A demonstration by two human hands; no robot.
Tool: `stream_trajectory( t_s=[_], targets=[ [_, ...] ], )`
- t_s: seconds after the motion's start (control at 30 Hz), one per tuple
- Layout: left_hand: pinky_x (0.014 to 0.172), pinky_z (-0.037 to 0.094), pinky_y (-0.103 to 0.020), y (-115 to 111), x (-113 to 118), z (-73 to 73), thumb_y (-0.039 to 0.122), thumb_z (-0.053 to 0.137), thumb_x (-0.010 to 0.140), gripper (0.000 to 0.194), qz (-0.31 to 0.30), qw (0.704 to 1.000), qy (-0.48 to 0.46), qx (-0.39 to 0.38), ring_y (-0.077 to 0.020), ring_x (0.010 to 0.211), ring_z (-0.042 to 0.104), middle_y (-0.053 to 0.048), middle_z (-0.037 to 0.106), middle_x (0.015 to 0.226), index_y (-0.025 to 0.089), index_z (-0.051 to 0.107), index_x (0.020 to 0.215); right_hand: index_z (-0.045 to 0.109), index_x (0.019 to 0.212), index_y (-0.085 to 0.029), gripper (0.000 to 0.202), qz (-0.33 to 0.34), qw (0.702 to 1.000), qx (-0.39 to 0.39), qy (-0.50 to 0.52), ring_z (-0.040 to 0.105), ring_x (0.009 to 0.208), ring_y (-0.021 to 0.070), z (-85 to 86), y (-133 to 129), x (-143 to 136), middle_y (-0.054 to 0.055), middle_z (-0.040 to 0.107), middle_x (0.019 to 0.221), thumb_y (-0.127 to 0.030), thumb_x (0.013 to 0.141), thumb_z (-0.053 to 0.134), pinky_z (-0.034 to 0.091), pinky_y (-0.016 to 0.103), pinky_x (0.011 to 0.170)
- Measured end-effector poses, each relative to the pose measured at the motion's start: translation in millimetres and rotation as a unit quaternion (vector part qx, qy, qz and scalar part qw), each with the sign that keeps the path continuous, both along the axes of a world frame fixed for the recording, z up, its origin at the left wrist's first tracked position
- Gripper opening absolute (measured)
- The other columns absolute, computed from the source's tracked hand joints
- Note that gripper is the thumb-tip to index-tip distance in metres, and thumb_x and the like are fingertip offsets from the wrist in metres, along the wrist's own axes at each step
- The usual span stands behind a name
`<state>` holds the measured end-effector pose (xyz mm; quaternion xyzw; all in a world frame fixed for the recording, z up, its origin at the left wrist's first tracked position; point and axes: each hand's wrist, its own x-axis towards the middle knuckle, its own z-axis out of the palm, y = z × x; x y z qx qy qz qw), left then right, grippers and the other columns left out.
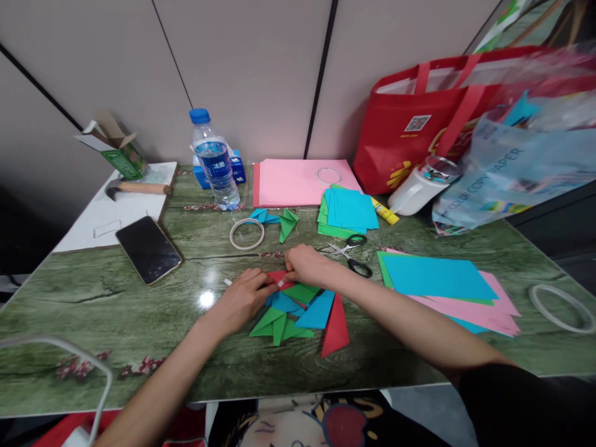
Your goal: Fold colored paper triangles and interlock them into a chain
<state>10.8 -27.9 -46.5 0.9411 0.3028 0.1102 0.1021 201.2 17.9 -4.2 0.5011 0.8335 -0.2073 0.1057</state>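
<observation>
A red folded paper piece point(278, 279) lies near the table's middle, partly covered by my fingers. My left hand point(244, 298) presses its closed fingertips on the left side of it. From the far right side my right hand point(305, 266) grips the same piece, its fingers curled. A small whitish strip point(280, 283) shows on the red paper between the hands. Just nearer to me lie a folded green paper piece point(274, 326), a blue piece point(319, 310) and a red triangle point(336, 326), loosely overlapping. Scissors point(347, 251) with black handles rest open beside my right wrist.
Behind my hands are a tape roll point(246, 234), a water bottle point(216, 164) and small blue sheets point(352, 208). Larger coloured sheets point(437, 276) lie right. A phone point(149, 249) and hammer point(137, 187) are left. A red bag point(395, 124) and white mug point(414, 194) stand back right.
</observation>
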Motion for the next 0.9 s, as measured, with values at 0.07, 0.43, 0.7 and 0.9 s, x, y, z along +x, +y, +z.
stream_trajectory(
  t_s=[0.07,0.43,0.7,0.9],
  targets=[
    [0.078,0.041,-0.034,1.1,-0.6,-1.5,0.021,0.038,0.095,0.027,-0.006,1.000,-0.011,0.006,-0.0200,0.090,0.050,-0.008,0.061,0.098,0.018,0.060,0.109,0.068,0.089,-0.016,0.014,0.002,1.000,-0.003,0.031,0.066,0.084,0.0186,-2.2,-1.7,2.7,0.007,0.072,0.087,-0.020,0.077,0.064,0.043,0.021,0.064],
    [0.081,0.040,-0.038,2.8,-3.3,-2.4,0.017,0.041,0.092,0.027,-0.012,1.000,-0.011,0.017,-0.0209,0.093,0.051,-0.009,0.063,0.101,0.018,0.059,0.113,0.072,0.085,-0.018,0.014,0.023,0.998,-0.019,0.059,0.067,0.079,0.0185,-9.4,-4.3,-2.3,0.007,0.072,0.082,-0.018,0.075,0.062,0.041,0.022,0.062],
    [0.082,0.041,-0.039,5.1,-6.9,-6.5,0.016,0.046,0.090,0.028,-0.023,1.000,-0.020,0.002,-0.0221,0.098,0.052,-0.008,0.061,0.103,0.023,0.062,0.112,0.070,0.087,-0.013,0.016,0.015,1.000,0.005,0.004,0.067,0.087,0.0242,0.1,-11.9,-10.4,0.014,0.071,0.088,-0.021,0.079,0.059,0.045,0.026,0.068],
    [0.086,0.040,-0.039,5.5,-9.9,-9.8,0.014,0.047,0.089,0.033,-0.026,0.998,-0.062,-0.004,-0.0223,0.104,0.051,-0.007,0.062,0.112,0.023,0.058,0.118,0.069,0.089,-0.011,0.019,0.053,0.998,0.036,-0.003,0.065,0.092,0.0255,-1.2,-15.7,-12.6,0.016,0.069,0.096,-0.016,0.084,0.051,0.047,0.030,0.074]
  ],
)
